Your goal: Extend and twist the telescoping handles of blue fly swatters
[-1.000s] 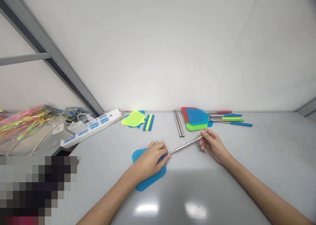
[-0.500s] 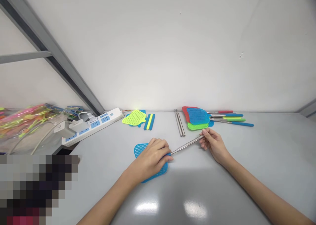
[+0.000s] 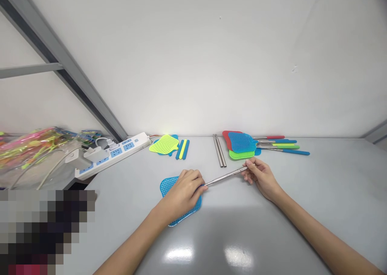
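Note:
My left hand (image 3: 186,192) is closed over the neck of a blue fly swatter head (image 3: 169,184), covering much of its perforated face. From that neck a thin metal telescopic rod (image 3: 225,178) runs up to the right. Its far end is pinched between the thumb and fingers of my right hand (image 3: 258,176). Just beyond the rod, two loose metal tubes (image 3: 219,151) lie side by side. Behind my right hand is a pile of fly swatters (image 3: 242,142) with red, blue and green heads, their coloured handles pointing right.
Yellow and blue swatter heads (image 3: 165,144) lie at the back left, beside blue and yellow handle grips (image 3: 183,149). A white power strip (image 3: 111,156) with plugs and cables is at the left. Plastic-bagged colourful items (image 3: 36,146) lie past it. A wall stands behind the table (image 3: 332,186).
My left hand and the blue swatter head have shifted slightly left. My right hand has moved slightly, still pinching the rod's end.

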Tool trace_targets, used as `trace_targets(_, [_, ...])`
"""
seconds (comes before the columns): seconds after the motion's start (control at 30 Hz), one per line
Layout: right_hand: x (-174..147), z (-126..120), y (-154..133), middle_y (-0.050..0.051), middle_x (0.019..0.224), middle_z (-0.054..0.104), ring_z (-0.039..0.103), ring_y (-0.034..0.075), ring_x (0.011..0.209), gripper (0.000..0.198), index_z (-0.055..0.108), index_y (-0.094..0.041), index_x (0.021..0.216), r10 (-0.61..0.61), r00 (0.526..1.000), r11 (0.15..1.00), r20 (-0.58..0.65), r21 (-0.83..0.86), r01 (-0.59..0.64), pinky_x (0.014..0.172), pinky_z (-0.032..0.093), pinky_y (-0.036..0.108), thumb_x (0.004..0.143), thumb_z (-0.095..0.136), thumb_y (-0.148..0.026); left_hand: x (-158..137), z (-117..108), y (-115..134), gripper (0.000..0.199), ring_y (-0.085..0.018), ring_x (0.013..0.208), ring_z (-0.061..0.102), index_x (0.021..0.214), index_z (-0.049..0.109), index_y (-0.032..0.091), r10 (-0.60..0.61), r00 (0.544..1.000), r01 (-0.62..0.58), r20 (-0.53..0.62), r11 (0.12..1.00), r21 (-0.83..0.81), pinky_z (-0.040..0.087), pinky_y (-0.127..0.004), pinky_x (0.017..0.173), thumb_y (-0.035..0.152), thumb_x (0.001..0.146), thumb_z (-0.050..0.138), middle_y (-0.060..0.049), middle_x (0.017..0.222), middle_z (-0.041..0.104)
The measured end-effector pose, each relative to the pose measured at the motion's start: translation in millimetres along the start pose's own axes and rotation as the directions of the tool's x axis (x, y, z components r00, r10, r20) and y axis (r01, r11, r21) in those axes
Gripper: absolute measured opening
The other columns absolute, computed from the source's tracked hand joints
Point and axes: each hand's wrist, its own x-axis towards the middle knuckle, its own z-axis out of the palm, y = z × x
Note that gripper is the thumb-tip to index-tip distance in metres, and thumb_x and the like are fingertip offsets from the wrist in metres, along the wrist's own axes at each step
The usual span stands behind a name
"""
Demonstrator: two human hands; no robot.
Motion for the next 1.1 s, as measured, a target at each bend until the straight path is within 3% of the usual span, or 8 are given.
trace_targets(0.57, [1.7,1.4,4.4,0.003,0.06,0.063,0.052,0.01,0.042,0.02,0.049,-0.018,0.071,-0.016,0.988,0.999,0.152,-0.046,0.024,0.035,0.033,0.02,0.076,0.049,-0.038,-0.6,8.5,-3.0,0.027,-0.013,0.07,0.04,0.07,0.047,0.017,-0.003,0.999,0.003,0.039,1.0,-0.005,0.033,-0.03,0.069,0.027,0.085,0.027,-0.001,0.074,0.045])
trace_targets(0.77, [1.6,2.4,3.3,0.002,0.057,0.062,0.052,0.011,0.04,0.022,0.051,-0.017,0.071,-0.022,0.995,0.999,0.102,-0.026,0.025,0.035,0.034,0.02,0.073,0.051,-0.04,1.1,11.4,-2.6,0.025,-0.013,0.073,0.042,0.072,0.048,0.017,0.004,0.999,-0.001,0.033,0.996,-0.086,0.034,-0.028,0.071,0.027,0.085,0.028,-0.001,0.076,0.046])
trace_targets(0.9, [3.0,1.6,2.1,0.003,0.057,0.062,0.052,0.01,0.039,0.023,0.053,-0.016,0.071,-0.003,0.999,0.999,0.053,0.041,0.001,0.035,0.034,0.019,0.072,0.053,-0.039,2.9,13.4,-4.6,0.024,-0.014,0.08,0.043,0.076,0.05,0.018,-0.014,0.998,0.01,-0.054,0.997,-0.082,0.034,-0.029,0.077,0.027,0.084,0.03,-0.002,0.083,0.047])
trace_targets(1.1, [3.3,-2.0,0.2,0.007,0.056,0.063,0.051,0.011,0.038,0.023,0.055,-0.014,0.068,0.038,0.999,0.98,-0.018,0.196,-0.034,0.034,0.035,0.019,0.072,0.052,-0.037,5.9,13.3,-8.6,0.022,-0.019,0.107,0.036,0.093,0.053,0.022,-0.062,0.972,0.065,-0.228,0.998,0.007,0.024,-0.036,0.092,0.029,0.082,0.035,-0.005,0.11,0.044])
